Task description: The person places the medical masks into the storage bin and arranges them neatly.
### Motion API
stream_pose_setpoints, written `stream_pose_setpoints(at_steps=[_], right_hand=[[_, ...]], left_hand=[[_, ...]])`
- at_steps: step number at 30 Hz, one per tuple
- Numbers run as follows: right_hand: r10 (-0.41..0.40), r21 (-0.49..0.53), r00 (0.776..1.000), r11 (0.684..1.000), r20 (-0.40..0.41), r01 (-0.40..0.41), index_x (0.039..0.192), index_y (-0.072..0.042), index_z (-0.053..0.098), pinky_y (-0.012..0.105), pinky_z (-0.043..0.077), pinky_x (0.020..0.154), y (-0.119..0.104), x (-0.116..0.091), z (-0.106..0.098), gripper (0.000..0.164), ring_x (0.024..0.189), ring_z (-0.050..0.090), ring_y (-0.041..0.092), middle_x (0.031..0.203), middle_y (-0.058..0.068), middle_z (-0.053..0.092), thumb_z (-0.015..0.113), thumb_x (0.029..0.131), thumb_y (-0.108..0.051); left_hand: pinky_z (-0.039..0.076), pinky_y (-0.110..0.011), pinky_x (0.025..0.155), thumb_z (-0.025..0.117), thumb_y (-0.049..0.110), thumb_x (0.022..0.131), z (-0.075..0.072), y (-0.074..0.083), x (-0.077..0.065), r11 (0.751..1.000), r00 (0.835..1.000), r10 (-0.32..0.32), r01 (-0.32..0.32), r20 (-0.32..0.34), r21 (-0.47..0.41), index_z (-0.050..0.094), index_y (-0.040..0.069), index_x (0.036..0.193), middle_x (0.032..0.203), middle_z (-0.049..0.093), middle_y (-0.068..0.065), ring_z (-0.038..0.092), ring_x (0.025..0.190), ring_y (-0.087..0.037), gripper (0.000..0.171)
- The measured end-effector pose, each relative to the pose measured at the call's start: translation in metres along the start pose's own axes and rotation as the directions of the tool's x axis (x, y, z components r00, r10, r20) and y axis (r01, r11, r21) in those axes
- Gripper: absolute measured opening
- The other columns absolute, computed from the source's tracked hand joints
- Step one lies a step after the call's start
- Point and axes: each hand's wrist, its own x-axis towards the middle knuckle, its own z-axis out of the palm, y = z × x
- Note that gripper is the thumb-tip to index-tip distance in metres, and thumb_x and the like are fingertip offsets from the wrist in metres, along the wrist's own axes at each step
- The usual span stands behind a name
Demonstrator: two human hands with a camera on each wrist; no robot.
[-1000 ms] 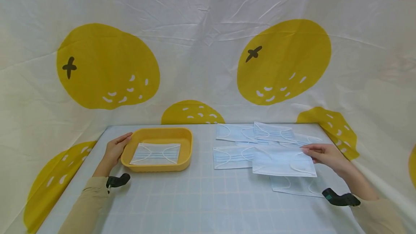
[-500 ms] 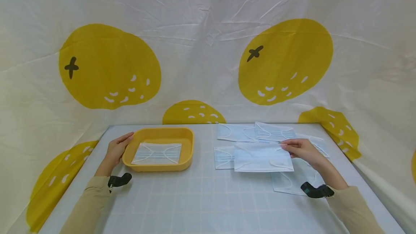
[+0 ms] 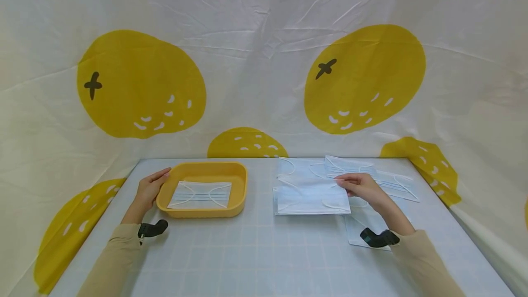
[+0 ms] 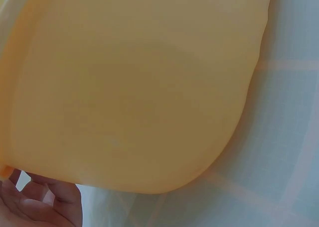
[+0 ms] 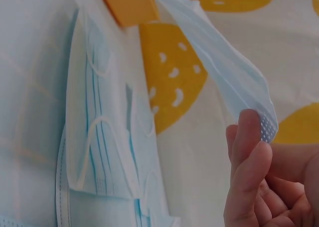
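Note:
My right hand (image 3: pixel 365 188) pinches a pale blue face mask (image 3: pixel 310 197) by its upper right corner, above the other masks on the table. From the right wrist view, thumb and fingertips hold that mask (image 5: pixel 219 60) by its dotted corner, and it hangs edge-on. At the left, my left hand (image 3: pixel 148 191) grips the left rim of a yellow plastic tray (image 3: pixel 202 213). One face mask (image 3: pixel 200 195) lies flat in the tray, ear loops up. The left wrist view shows the tray's outer wall (image 4: pixel 134 97), with curled fingers (image 4: pixel 67 199) at its edge.
Several face masks lie at the table's right, some overlapping: one at the back (image 3: pixel 350 167), one at the right (image 3: pixel 398 186), one nearer (image 3: pixel 365 233). A light checked cloth (image 3: pixel 231 260) covers the table. A white curtain (image 3: pixel 255 81) with yellow fruit prints hangs behind.
My right hand has moved left with the pinched mask, which now hangs over the left part of the spread masks. The left hand and the tray have stayed in place.

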Motion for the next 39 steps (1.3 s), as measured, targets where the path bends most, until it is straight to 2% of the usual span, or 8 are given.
stream_pose_setpoints(at_steps=[8, 15, 23, 34, 39], right_hand=[[-0.026, 0.062, 1.000, 0.998, 0.012, 0.025, 0.124, 0.001, 0.061, 0.018, 0.054, 0.070, -0.016, 0.012, 0.016, 0.045, 0.077, 0.057, 0.012, 0.101, 0.004, 0.072, 0.061, 0.094, -0.032], [-0.040, 0.105, 0.999, 0.994, 0.009, 0.039, 0.123, 0.002, 0.062, 0.018, 0.054, 0.070, -0.029, 0.021, 0.030, 0.043, 0.078, 0.056, 0.012, 0.101, 0.004, 0.071, 0.062, 0.094, -0.030], [-0.065, 0.152, 0.998, 0.986, 0.021, 0.061, 0.123, 0.003, 0.062, 0.017, 0.054, 0.068, -0.040, 0.031, 0.047, 0.040, 0.073, 0.055, 0.012, 0.091, -0.003, 0.068, 0.062, 0.094, -0.026], [-0.111, 0.232, 0.993, 0.967, 0.035, 0.100, 0.122, 0.005, 0.062, 0.016, 0.053, 0.066, -0.059, 0.036, 0.065, 0.038, 0.069, 0.053, 0.010, 0.080, -0.006, 0.062, 0.062, 0.095, -0.021], [-0.092, 0.262, 0.995, 0.962, 0.039, 0.079, 0.122, 0.004, 0.063, 0.016, 0.053, 0.065, -0.069, 0.037, 0.075, 0.036, 0.067, 0.053, 0.010, 0.077, -0.004, 0.059, 0.061, 0.095, -0.020]], left_hand=[[0.038, -0.029, 0.110, 0.048, 0.041, 0.099, -0.001, -0.001, 0.000, 1.000, 1.000, 0.016, -0.016, 0.006, 0.007, 0.037, 0.011, 0.148, 0.156, 0.031, -0.010, 0.032, 0.142, -0.025, 0.058], [0.036, -0.031, 0.111, 0.048, 0.042, 0.099, 0.000, -0.002, 0.001, 1.000, 1.000, 0.018, -0.018, 0.011, 0.010, 0.037, 0.010, 0.148, 0.156, 0.031, -0.010, 0.032, 0.142, -0.025, 0.060], [0.034, -0.036, 0.113, 0.047, 0.040, 0.100, 0.000, -0.002, 0.001, 1.000, 1.000, 0.014, -0.014, -0.008, 0.011, 0.037, 0.010, 0.148, 0.156, 0.031, -0.011, 0.032, 0.142, -0.026, 0.058], [0.034, -0.035, 0.113, 0.046, 0.038, 0.100, 0.000, -0.001, 0.000, 0.999, 0.999, 0.033, -0.032, -0.012, 0.022, 0.037, 0.010, 0.147, 0.156, 0.032, -0.011, 0.032, 0.142, -0.026, 0.056], [0.034, -0.037, 0.114, 0.046, 0.038, 0.100, 0.001, -0.002, 0.001, 0.999, 0.999, 0.032, -0.031, -0.012, 0.022, 0.037, 0.010, 0.148, 0.156, 0.031, -0.011, 0.033, 0.142, -0.026, 0.056]])
